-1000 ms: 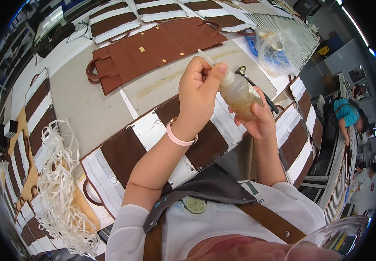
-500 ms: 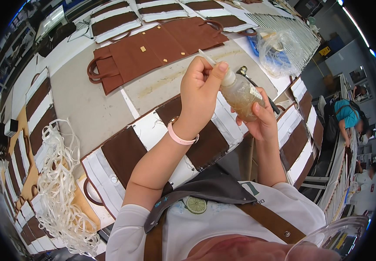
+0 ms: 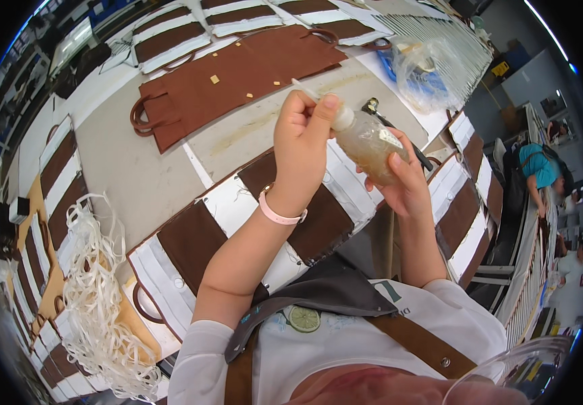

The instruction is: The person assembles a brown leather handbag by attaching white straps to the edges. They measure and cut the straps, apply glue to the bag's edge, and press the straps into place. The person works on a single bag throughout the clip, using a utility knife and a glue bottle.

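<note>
My right hand (image 3: pixel 407 185) is wrapped round the body of a translucent squeeze bottle (image 3: pixel 371 145), cloudy and yellowish inside. The bottle lies tilted in the air, its white collar and long thin nozzle (image 3: pixel 305 88) pointing up and to the left. Thumb and bent fingers of my left hand (image 3: pixel 303 142) are closed on the nozzle just above the collar; part of the nozzle is hidden by them. A pink band circles the left wrist. Below both hands lies a bag panel (image 3: pixel 193 236) with dark brown and white stripes and loose threads.
A reddish-brown bag piece (image 3: pixel 237 81) with handles lies flat on the table beyond my hands. A black-handled tool (image 3: pixel 389 125) is behind the bottle. White ribbon strips (image 3: pixel 102 290) heap at left. A clear plastic bag (image 3: pixel 423 74) sits at far right. Striped panels (image 3: pixel 170 40) line the edges.
Both hands and the bottle have shifted slightly to the left, the left hand a little more. The grip on bottle and nozzle looks the same.
</note>
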Demonstrator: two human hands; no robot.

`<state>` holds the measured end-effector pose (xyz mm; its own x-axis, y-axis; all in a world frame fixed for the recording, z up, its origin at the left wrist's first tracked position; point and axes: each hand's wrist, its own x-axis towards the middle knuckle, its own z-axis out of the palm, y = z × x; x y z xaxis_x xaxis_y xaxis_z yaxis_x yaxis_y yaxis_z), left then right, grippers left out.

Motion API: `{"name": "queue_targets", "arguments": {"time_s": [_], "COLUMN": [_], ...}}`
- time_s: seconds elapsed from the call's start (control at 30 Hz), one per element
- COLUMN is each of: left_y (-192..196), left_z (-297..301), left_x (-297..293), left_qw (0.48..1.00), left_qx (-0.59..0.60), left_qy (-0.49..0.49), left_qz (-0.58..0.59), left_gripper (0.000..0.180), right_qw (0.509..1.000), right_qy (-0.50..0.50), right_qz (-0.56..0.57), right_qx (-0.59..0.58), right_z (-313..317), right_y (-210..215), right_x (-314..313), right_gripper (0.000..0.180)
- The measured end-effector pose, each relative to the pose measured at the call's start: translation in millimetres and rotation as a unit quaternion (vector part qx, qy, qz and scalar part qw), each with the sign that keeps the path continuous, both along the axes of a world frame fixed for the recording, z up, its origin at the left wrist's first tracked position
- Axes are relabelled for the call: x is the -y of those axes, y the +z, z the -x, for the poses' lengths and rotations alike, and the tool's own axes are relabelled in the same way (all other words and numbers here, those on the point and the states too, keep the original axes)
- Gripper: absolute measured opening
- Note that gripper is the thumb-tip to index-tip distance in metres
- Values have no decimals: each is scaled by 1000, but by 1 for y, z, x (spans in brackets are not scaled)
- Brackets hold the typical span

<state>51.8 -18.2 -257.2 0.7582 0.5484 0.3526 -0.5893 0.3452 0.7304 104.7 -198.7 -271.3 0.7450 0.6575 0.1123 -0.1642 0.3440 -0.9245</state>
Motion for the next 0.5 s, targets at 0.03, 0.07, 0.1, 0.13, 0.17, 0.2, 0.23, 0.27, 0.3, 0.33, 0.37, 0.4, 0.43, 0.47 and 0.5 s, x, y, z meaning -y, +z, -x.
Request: {"name": "queue_targets", "arguments": {"time_s": [0.03,0.07,0.1,0.13,0.17,0.2,0.23,0.27,0.3,0.33,0.37,0.4,0.43,0.47,0.5], "left_y": [-2,-4,-4,-5,-5,-6,-9,-12,-12,-11,-11,-9,-11,-15,-18], "left_z": [0,0,0,1,1,2,3,3,3,2,0,-2,-4,-6,-8], "left_x": [0,0,-2,-1,-1,-1,2,5,8,13,19,22,22,21,19], "left_qw": [1000,1000,999,999,998,994,993,992,990,993,996,998,998,997,994], "left_qx": [-6,-11,-15,-26,-37,-50,-50,-49,-46,-46,-48,-47,-48,-50,-52], "left_qy": [4,8,9,6,9,21,15,11,13,4,-3,-6,-33,-60,-84], "left_qz": [-8,-16,-30,-27,-57,-91,-105,-118,-133,-104,-75,-47,-16,17,47], "left_gripper": [23,21,22,21,18,18,18,18,18,18,19,19,18,17,17], "right_qw": [999,997,994,991,990,989,987,984,981,981,981,980,976,972,967], "right_qy": [23,45,59,66,58,59,64,70,83,77,72,71,85,99,117], "right_qz": [-11,-24,-11,28,39,46,27,8,-12,-25,-38,-51,-52,-53,-57], "right_qx": [-33,-65,-92,-116,-119,-126,-144,-161,-174,-177,-179,-178,-192,-207,-220], "right_z": [1,2,2,3,4,6,9,13,14,13,12,9,4,-1,-4], "right_y": [0,-1,-4,-6,-11,-18,-22,-24,-25,-30,-37,-42,-44,-45,-46], "right_x": [2,0,-1,0,0,-3,-4,-5,-4,1,7,10,15,22,25], "right_gripper": [58,54,54,56,57,57,56,55,54,57,59,61,62,62,62]}}
